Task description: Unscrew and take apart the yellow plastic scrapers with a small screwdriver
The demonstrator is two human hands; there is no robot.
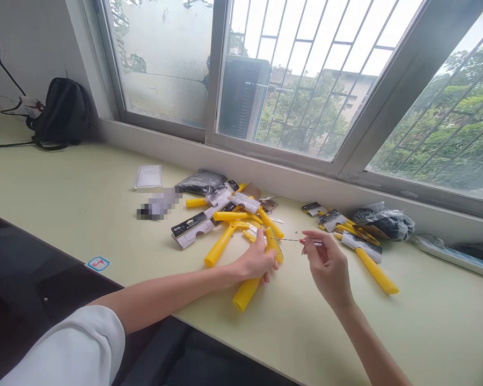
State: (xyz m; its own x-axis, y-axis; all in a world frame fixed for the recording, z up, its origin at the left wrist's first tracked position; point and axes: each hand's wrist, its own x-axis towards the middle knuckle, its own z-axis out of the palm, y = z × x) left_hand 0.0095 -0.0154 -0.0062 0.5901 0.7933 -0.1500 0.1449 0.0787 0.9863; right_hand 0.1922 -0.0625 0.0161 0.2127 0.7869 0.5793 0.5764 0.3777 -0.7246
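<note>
My left hand (254, 261) is wrapped round a yellow-handled scraper (247, 294), its head turned up to the right and its hollow handle end toward me. Between the fingers of my right hand (326, 262) is a screwdriver (313, 242) with a reddish handle. Its thin shaft points left, and the tip meets the scraper's head; the screw itself is too small to make out. Just beyond my left hand lies a pile of more yellow scrapers (219, 246), some with black-and-white cardboard sleeves (193, 228).
To the right lie several carded yellow scrapers (376, 269) beside a clear bag of black items (384, 221) and a power strip (454, 254). Behind the pile sits a dark plastic packet (201, 181), with a clear case (148, 177) to its left. A black backpack (62, 112) stands far left.
</note>
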